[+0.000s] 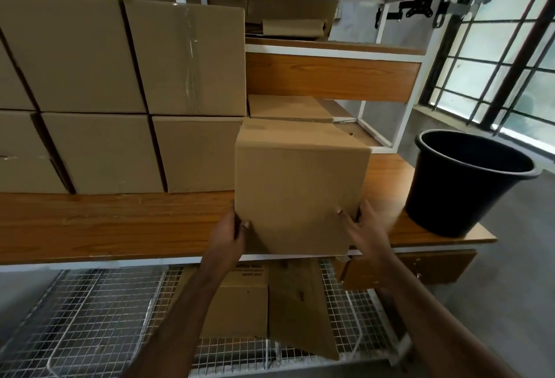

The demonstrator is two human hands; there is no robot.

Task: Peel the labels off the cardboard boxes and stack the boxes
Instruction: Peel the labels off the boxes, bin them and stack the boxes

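Forearms: two bare arms reach up from the bottom edge toward a wooden shelf [120, 224].
Lower rack: wire mesh [99, 311] below, bearing flattened cardboard [270, 302].
Room: white metal racking, a barred window [510, 71] at right, a black bucket [462, 185] on the shelf's right end.
Stacked boxes [126, 98]: two tiers of plain brown cartons fill the shelf's left side.
Held box [300, 194]: plain brown carton over the shelf's front edge, tilted, broad face toward the viewer, long axis running up and away.
Left hand [231, 236]: grips the lower left corner, thumb on the face.
Right hand [363, 227]: grips the lower right corner.
Box versus grip: nearly all of it rises above both hands.
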